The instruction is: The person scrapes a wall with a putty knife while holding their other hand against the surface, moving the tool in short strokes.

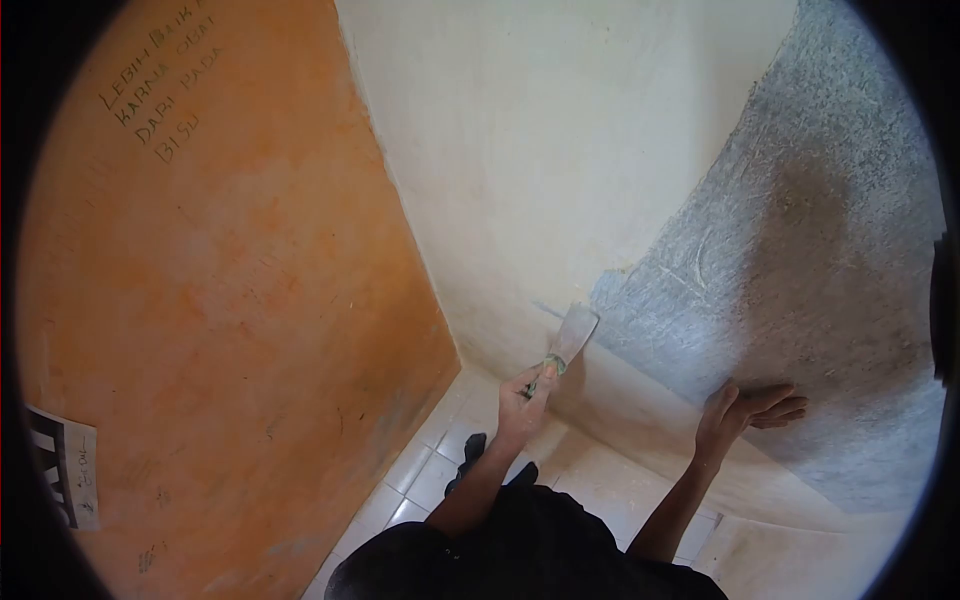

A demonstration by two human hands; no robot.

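Note:
My left hand [522, 396] grips the handle of a putty knife [572, 336]. Its wide pale blade rests against the cream wall [540, 140], at the edge of a grey rough patch [810, 250]. My right hand [748, 410] lies flat on the lower part of that grey patch, fingers together and pointing right, holding nothing. Both forearms reach up from my dark-clothed body at the bottom of the view.
An orange wall [230, 300] with handwritten words near its top meets the cream wall in a corner. A printed paper [62, 465] is stuck low on the orange wall. White floor tiles [425, 475] lie below, with a dark foot [470, 455] on them.

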